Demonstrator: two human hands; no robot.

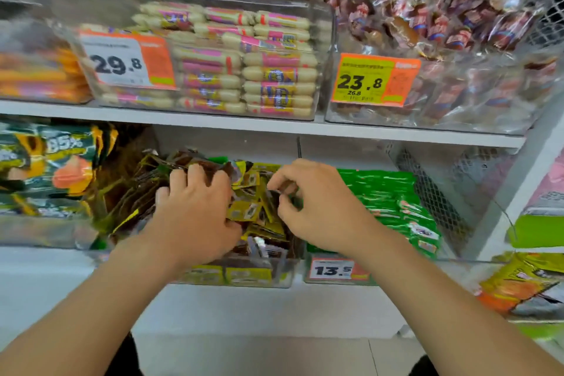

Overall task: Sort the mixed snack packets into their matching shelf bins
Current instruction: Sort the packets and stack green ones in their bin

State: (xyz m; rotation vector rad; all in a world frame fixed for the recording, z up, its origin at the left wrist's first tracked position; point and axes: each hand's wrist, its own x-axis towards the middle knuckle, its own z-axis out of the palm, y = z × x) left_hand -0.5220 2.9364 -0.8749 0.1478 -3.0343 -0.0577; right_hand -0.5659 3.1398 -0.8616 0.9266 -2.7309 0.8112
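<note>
**Both grips in the mixed bin on the lower shelf**

The left grip (195, 207) lies on the heap of yellow and brown packets (247, 214), with its fingers curled down around a bunch of them. Just beside it, the right grip (317, 207) pinches one dark packet (274, 197) between thumb and bent fingers, over the same heap. The heap fills the clear middle bin (259, 281), which stands at the front edge of the lower shelf (274, 308). The packets are too many and too blurred to count, and their print cannot be read.

Toward the right end of this shelf there are green packets (396, 201) behind a tag "13.5" (332, 270). Toward the left end, green bags (61, 146) show "85%".

On the upper shelf (213, 122) three bins are seen. They hold orange sticks (36, 76), cream sausages (274, 73) with the tag "29.8" (119, 64), and dark red wrapped snacks (442, 27) with the tag "23.8" (363, 82), where a smaller "26.8" is printed below.
</note>
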